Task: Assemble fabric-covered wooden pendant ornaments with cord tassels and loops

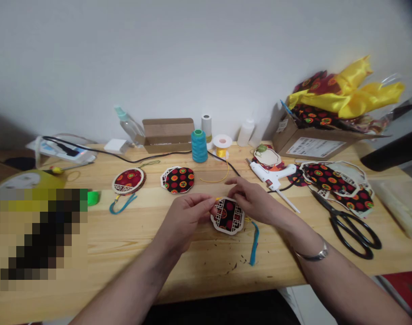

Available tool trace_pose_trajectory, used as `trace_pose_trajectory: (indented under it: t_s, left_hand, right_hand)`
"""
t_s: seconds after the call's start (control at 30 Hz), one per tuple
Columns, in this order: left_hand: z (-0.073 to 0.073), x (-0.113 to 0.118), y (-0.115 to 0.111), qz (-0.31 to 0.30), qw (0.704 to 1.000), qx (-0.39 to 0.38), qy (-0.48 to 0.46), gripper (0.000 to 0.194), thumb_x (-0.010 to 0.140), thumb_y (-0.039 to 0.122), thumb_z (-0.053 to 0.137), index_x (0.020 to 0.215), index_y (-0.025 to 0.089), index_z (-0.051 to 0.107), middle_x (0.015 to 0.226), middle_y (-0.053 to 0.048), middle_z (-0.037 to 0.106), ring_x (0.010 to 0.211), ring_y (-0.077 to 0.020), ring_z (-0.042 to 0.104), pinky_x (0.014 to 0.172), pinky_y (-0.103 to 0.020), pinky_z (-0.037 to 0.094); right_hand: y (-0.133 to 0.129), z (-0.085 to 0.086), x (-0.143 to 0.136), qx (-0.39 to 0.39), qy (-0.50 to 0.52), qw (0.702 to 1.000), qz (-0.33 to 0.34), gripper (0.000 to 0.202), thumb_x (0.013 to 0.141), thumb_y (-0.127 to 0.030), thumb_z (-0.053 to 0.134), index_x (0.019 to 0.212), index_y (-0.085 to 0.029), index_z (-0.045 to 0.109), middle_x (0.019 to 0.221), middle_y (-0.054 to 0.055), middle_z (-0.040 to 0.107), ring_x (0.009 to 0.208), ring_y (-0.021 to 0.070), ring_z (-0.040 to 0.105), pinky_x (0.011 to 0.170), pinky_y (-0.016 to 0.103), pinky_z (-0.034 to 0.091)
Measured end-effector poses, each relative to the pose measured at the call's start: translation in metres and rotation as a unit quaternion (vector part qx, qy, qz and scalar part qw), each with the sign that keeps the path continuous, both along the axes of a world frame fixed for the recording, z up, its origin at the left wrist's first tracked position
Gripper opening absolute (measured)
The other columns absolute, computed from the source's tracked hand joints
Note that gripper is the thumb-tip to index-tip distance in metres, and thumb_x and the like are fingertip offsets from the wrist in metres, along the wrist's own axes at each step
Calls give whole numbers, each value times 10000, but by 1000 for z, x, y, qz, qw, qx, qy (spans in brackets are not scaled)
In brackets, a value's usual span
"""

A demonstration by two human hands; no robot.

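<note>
A fabric-covered ornament (228, 216) with a pale fretwork frame is held just above the table, its patterned black and red face toward me. My left hand (192, 214) pinches its upper left edge, where a bit of yellow cord shows. My right hand (251, 196) grips its upper right edge with curled fingers, the index finger lifted off. A blue tassel (255, 243) on a yellow cord hangs out at the ornament's right. Some fingertips are hidden behind the ornament. Beyond the hands, yellow cord runs from a white spool (221, 143).
A glue gun (271, 176), black scissors (348, 225) and fabric pieces (332, 178) lie at right, before a cardboard box (314, 146). Two other ornaments, a round one (129, 179) and a black one (180, 179), lie left. Blue thread (199, 146) stands behind. A cable crosses the table.
</note>
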State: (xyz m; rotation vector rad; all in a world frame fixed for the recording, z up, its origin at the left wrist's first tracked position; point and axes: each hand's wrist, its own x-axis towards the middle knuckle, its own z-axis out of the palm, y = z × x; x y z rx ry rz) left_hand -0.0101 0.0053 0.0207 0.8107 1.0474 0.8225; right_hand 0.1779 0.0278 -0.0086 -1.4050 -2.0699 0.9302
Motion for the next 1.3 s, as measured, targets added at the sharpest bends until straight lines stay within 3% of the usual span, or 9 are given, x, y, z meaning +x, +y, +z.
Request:
trace_pose_trajectory:
  t_s: [0.2, 0.37, 0.53, 0.67, 0.77, 0.9, 1.07, 1.3]
  left_hand:
    - [-4, -17, -14, 10, 999, -35, 9, 156, 673, 264, 691, 604, 126, 670, 620, -22, 615, 627, -120, 553, 648, -253, 459]
    - [-10, -25, -30, 84, 996, -31, -29, 120, 668, 243, 701, 636, 129, 685, 612, -12, 609, 649, -123, 570, 693, -256, 460]
    - [-14, -20, -37, 128, 990, -11, -65, 120, 687, 232, 693, 617, 136, 680, 600, -3, 610, 702, -130, 586, 740, -250, 454]
    - [-17, -17, -34, 160, 984, 18, -82, 73, 695, 215, 695, 668, 147, 704, 636, -3, 651, 703, -111, 594, 751, -224, 455]
    - [-18, -15, -32, 168, 980, 21, -100, 63, 691, 206, 699, 708, 148, 715, 627, -1, 658, 692, -110, 604, 749, -227, 466]
    - [-18, -10, -31, 167, 979, 17, -113, 79, 689, 212, 699, 689, 133, 708, 602, 1, 642, 672, -104, 600, 728, -219, 475]
    - [-19, -9, -32, 144, 983, 8, -110, 102, 703, 222, 687, 651, 134, 691, 626, -7, 645, 688, -110, 598, 720, -225, 480]
    - [-22, -12, -41, 119, 987, -3, -107, 170, 730, 234, 662, 594, 132, 655, 644, -13, 633, 719, -122, 587, 772, -255, 458]
  right_hand:
    - [-4, 6, -5, 18, 20, 995, 93, 404, 845, -93, 388, 1238, -172, 432, 1066, 87, 619, 885, 144, 589, 781, 330, 488]
    - [-25, 25, -7, 136, -114, 981, 77, 591, 754, -288, 628, 1290, -184, 401, 1270, 117, 503, 1168, 267, 433, 969, 475, 375]
    - [-55, 26, -2, 121, -226, 967, 13, 787, 639, -333, 731, 1315, -155, 371, 1186, 159, 537, 1074, 332, 495, 879, 508, 432]
    - [-74, 15, 2, 78, -208, 971, -91, 765, 716, -331, 655, 1352, -121, 286, 1127, 181, 560, 1023, 324, 547, 798, 463, 479]
    - [-85, 10, 3, 2, -151, 977, -152, 647, 810, -334, 528, 1360, -150, 242, 930, 110, 635, 781, 246, 622, 657, 388, 498]
    - [-94, 5, 3, -53, -70, 981, -173, 499, 847, -281, 415, 1312, -175, 270, 898, 75, 660, 588, 160, 583, 558, 312, 464]
    - [-88, 3, 4, -46, -35, 980, -191, 388, 792, -182, 400, 1178, -188, 373, 1024, 104, 660, 639, 166, 596, 606, 324, 454]
    - [-64, 3, 3, -55, -2, 987, -154, 352, 759, -111, 404, 1103, -189, 413, 1037, 110, 665, 659, 168, 600, 643, 342, 451]
